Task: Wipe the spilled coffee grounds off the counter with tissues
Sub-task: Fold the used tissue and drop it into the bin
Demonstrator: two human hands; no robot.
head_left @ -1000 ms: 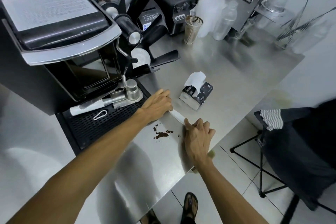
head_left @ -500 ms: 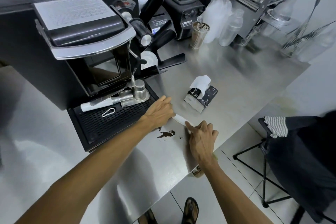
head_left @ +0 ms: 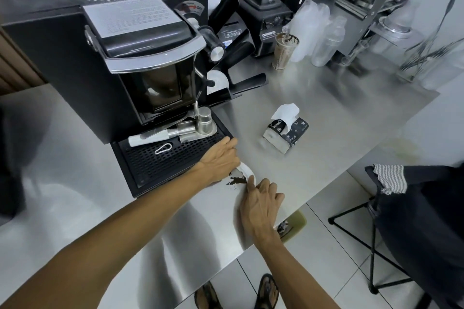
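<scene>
A small dark patch of coffee grounds (head_left: 237,180) lies on the steel counter (head_left: 313,158) near its front edge. A white tissue (head_left: 247,171) curves around the far side of the grounds, touching them. My left hand (head_left: 222,158) pinches the tissue's left end beside the drip tray. My right hand (head_left: 262,202) grips its right end, fingers pressed to the counter. A black tissue pack (head_left: 286,133) with a white sheet sticking up stands further back on the counter.
A black espresso machine (head_left: 140,65) with its drip tray (head_left: 170,160) stands to the left. Behind are a blender (head_left: 266,17), a used cup (head_left: 283,51) and plastic bottles. A yellowish bin (head_left: 292,224) sits below the counter edge. A dark chair (head_left: 414,221) stands right.
Both hands have drawn the tissue toward me; it now bends around the grounds and touches them, where before it lay straight beyond them.
</scene>
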